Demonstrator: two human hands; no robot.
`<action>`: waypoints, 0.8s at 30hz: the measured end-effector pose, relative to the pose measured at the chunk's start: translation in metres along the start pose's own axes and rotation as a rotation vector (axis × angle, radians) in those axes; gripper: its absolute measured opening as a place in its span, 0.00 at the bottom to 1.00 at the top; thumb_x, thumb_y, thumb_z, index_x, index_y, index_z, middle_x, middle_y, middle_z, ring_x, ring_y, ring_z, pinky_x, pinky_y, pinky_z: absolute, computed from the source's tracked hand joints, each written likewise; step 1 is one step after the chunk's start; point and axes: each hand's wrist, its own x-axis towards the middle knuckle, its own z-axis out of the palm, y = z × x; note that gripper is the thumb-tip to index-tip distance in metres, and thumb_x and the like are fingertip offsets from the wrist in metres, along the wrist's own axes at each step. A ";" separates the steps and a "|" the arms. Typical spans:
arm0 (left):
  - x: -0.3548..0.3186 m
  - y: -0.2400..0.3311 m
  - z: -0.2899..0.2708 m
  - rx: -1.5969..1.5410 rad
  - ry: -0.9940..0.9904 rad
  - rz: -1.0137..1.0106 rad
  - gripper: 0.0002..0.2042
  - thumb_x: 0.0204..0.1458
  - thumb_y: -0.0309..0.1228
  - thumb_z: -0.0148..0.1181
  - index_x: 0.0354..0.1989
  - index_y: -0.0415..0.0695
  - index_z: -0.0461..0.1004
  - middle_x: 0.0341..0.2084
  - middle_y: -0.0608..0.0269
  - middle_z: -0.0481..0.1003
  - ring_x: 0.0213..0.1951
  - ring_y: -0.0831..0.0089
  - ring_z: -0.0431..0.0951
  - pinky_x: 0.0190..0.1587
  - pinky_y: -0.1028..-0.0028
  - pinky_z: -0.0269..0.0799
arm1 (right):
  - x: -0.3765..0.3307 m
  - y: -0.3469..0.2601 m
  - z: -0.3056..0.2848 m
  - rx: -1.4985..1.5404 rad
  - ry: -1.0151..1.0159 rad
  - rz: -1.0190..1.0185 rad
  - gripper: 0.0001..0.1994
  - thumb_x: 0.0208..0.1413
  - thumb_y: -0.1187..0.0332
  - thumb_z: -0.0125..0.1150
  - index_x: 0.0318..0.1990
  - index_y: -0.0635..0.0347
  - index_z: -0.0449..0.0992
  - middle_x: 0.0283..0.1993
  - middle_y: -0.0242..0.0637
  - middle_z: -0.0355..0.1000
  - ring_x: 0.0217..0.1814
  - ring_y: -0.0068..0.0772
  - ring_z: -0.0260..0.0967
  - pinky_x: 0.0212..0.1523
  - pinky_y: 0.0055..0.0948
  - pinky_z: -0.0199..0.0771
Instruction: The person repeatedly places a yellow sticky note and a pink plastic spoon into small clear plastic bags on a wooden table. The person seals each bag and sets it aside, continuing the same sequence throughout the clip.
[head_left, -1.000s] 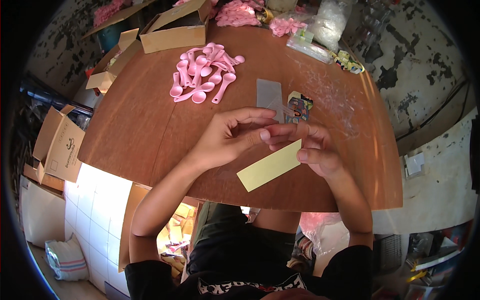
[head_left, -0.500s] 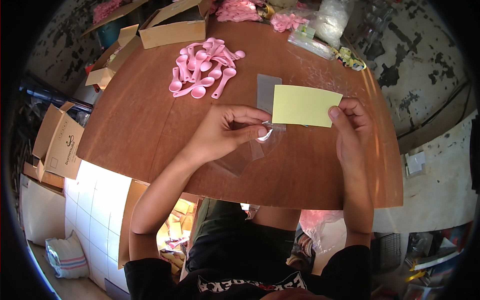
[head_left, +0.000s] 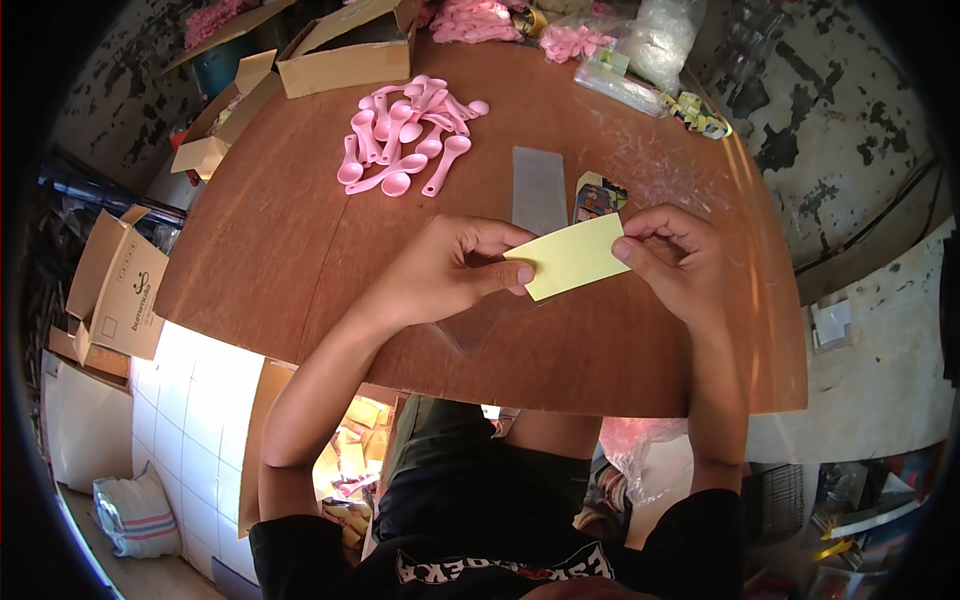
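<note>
A pale yellow card (head_left: 572,256) is held between my two hands, tilted with its right end higher. My left hand (head_left: 435,272) pinches its left end between thumb and fingers. At its right end, my right hand (head_left: 682,262) grips the upper corner. Below my left hand hangs a clear plastic bag (head_left: 462,337), faint against the wood; whether the card's end is inside it, I cannot tell. Just beyond the card lie a flat stack of clear bags (head_left: 538,188) and some printed cards (head_left: 597,196), partly covered by the yellow card.
Pink plastic spoons (head_left: 405,135) lie heaped on the brown table (head_left: 280,230), left of the bags. A cardboard box (head_left: 345,65) stands at the far edge, near more pink pieces (head_left: 475,20). Packed clear plastic (head_left: 665,45) and folded printed cards (head_left: 698,115) sit far right.
The yellow card has come down and left, tilting, and its left end has reached my left thumb. My right hand moved left with it, uncovering the printed cards behind.
</note>
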 end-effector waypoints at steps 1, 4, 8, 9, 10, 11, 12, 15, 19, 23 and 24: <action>-0.001 0.000 0.000 0.001 0.002 0.000 0.11 0.58 0.24 0.61 0.47 0.32 0.77 0.34 0.60 0.81 0.35 0.81 0.78 0.42 0.78 0.74 | 0.000 -0.001 0.002 0.001 -0.001 -0.001 0.05 0.52 0.76 0.69 0.34 0.66 0.78 0.33 0.32 0.77 0.35 0.17 0.72 0.39 0.21 0.72; -0.003 0.000 0.000 0.097 -0.057 -0.034 0.11 0.57 0.25 0.62 0.46 0.33 0.78 0.33 0.60 0.82 0.34 0.82 0.78 0.40 0.78 0.73 | 0.001 -0.005 0.008 -0.098 0.097 -0.120 0.05 0.52 0.76 0.69 0.35 0.66 0.79 0.33 0.33 0.78 0.35 0.17 0.72 0.39 0.20 0.72; -0.006 0.004 0.007 0.112 0.075 -0.004 0.11 0.57 0.27 0.63 0.46 0.33 0.78 0.32 0.61 0.82 0.34 0.83 0.77 0.38 0.79 0.72 | 0.001 -0.014 0.017 0.048 0.082 -0.034 0.05 0.52 0.76 0.68 0.36 0.65 0.80 0.33 0.33 0.78 0.35 0.19 0.72 0.39 0.21 0.72; -0.006 0.005 0.007 0.125 0.116 0.037 0.12 0.57 0.27 0.63 0.46 0.34 0.78 0.33 0.60 0.83 0.34 0.84 0.77 0.38 0.79 0.72 | 0.002 -0.015 0.019 0.009 0.027 -0.017 0.04 0.53 0.76 0.68 0.36 0.65 0.81 0.34 0.34 0.78 0.36 0.20 0.73 0.39 0.22 0.73; -0.005 0.008 0.009 0.122 0.117 0.038 0.12 0.57 0.27 0.63 0.46 0.34 0.78 0.33 0.60 0.83 0.34 0.84 0.77 0.38 0.79 0.72 | 0.002 -0.017 0.020 0.007 0.024 -0.017 0.04 0.53 0.76 0.68 0.36 0.65 0.81 0.34 0.34 0.78 0.36 0.20 0.73 0.39 0.22 0.73; -0.004 0.011 0.011 0.137 0.106 0.054 0.12 0.57 0.26 0.62 0.47 0.33 0.77 0.34 0.60 0.82 0.36 0.83 0.77 0.40 0.79 0.73 | 0.003 -0.019 0.022 -0.050 -0.038 -0.107 0.04 0.54 0.75 0.67 0.36 0.65 0.81 0.37 0.35 0.78 0.38 0.21 0.73 0.40 0.23 0.73; -0.003 0.014 0.012 0.152 0.095 0.069 0.12 0.58 0.26 0.62 0.48 0.33 0.76 0.36 0.60 0.81 0.37 0.82 0.78 0.41 0.80 0.73 | 0.004 -0.020 0.023 -0.106 -0.102 -0.198 0.05 0.54 0.74 0.67 0.37 0.65 0.81 0.40 0.36 0.77 0.40 0.22 0.73 0.41 0.23 0.73; 0.000 0.016 0.014 0.146 0.080 0.111 0.12 0.57 0.24 0.61 0.48 0.32 0.76 0.39 0.58 0.81 0.39 0.82 0.78 0.43 0.79 0.74 | 0.007 -0.022 0.030 -0.129 -0.185 -0.252 0.06 0.56 0.75 0.65 0.40 0.64 0.81 0.46 0.38 0.76 0.43 0.24 0.74 0.45 0.24 0.74; 0.002 0.015 0.015 0.188 0.107 0.149 0.12 0.57 0.23 0.61 0.49 0.32 0.76 0.41 0.57 0.80 0.41 0.81 0.78 0.45 0.78 0.74 | 0.002 -0.030 0.039 0.153 -0.193 0.030 0.08 0.57 0.76 0.64 0.43 0.66 0.80 0.49 0.39 0.75 0.46 0.26 0.74 0.49 0.25 0.74; 0.000 0.014 0.015 0.292 0.207 0.263 0.12 0.56 0.23 0.62 0.48 0.33 0.77 0.40 0.58 0.81 0.41 0.79 0.78 0.45 0.77 0.75 | 0.010 -0.047 0.034 0.204 -0.250 0.283 0.09 0.58 0.76 0.62 0.45 0.71 0.78 0.50 0.39 0.75 0.52 0.26 0.73 0.53 0.25 0.74; -0.002 0.015 0.016 0.318 0.232 0.287 0.12 0.56 0.23 0.62 0.48 0.34 0.77 0.40 0.58 0.81 0.41 0.79 0.79 0.45 0.77 0.75 | 0.012 -0.046 0.034 0.204 -0.254 0.276 0.10 0.58 0.76 0.61 0.46 0.70 0.78 0.50 0.39 0.74 0.51 0.26 0.73 0.52 0.25 0.74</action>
